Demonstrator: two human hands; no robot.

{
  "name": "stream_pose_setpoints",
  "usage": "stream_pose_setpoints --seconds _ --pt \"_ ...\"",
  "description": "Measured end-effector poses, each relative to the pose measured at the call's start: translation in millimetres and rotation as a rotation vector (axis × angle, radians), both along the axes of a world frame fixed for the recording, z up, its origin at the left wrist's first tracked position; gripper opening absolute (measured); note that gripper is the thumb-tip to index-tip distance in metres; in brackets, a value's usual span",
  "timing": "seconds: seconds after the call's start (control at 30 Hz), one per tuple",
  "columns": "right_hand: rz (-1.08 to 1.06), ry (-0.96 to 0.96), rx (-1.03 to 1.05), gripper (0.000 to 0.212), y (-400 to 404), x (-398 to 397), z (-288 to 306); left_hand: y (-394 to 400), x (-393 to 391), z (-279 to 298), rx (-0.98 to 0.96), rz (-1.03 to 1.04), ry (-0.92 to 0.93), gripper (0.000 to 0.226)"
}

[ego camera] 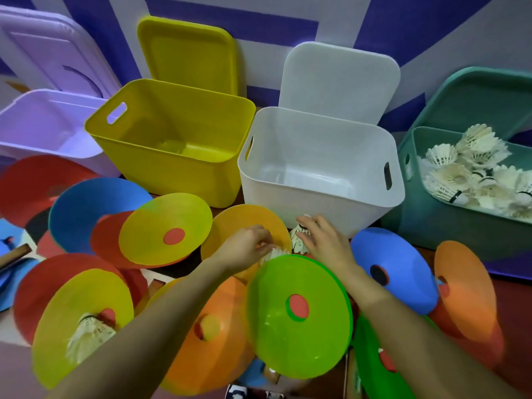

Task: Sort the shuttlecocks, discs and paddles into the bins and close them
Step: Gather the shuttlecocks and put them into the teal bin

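My left hand (pixel 247 246) pinches a white shuttlecock (pixel 274 254) lying between the orange disc (pixel 244 223) and the green disc (pixel 299 315). My right hand (pixel 322 240) curls over another shuttlecock (pixel 298 237) just in front of the white bin (pixel 316 197). The teal bin (pixel 449 226) at the right holds several shuttlecocks (pixel 472 171). One more shuttlecock (pixel 86 332) lies on a yellow disc (pixel 72 312) at the lower left. Several coloured discs cover the floor. A paddle handle (pixel 14 254) shows at the left edge.
Four open bins stand in a row: purple (pixel 34 145), yellow (pixel 161 168), white, teal. Their lids lean on the striped wall behind, such as the yellow lid (pixel 187 56) and white lid (pixel 339 82). The yellow and white bins look empty.
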State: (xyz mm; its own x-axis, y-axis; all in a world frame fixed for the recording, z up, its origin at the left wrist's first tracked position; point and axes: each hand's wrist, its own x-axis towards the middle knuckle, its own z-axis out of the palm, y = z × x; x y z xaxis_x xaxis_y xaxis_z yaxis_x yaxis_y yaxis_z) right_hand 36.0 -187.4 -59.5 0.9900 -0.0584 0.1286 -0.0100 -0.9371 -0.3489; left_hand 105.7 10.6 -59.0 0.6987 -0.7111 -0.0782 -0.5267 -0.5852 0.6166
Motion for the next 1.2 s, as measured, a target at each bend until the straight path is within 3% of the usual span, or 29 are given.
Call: stream_pose_setpoints --seconds 0.07,0.33,0.67,0.9,1.2 --pt "0.025 -0.121 -0.012 0.028 -1.9 -6.4 6.1 -1.8 -2.0 1.6 -0.053 0.000 0.000 0.015" --pt "-0.121 -0.259 0.104 0.036 -8.0 -31.2 45.0 -7.4 0.7 26.7 -0.321 0.122 -0.094 0.010" --pt "-0.290 -0.443 0.197 0.033 -22.5 -56.6 90.7 -41.9 -4.9 95.6 -0.518 0.076 -0.434 0.017" --pt "-0.448 -0.513 0.256 0.034 -84.3 -64.8 109.2 -118.9 -2.3 123.2 -0.570 0.040 -0.450 0.010" --pt "-0.566 -0.579 0.229 0.036 -232.2 -75.3 137.5 -281.0 -14.7 139.2 -0.614 0.019 -0.379 0.008"
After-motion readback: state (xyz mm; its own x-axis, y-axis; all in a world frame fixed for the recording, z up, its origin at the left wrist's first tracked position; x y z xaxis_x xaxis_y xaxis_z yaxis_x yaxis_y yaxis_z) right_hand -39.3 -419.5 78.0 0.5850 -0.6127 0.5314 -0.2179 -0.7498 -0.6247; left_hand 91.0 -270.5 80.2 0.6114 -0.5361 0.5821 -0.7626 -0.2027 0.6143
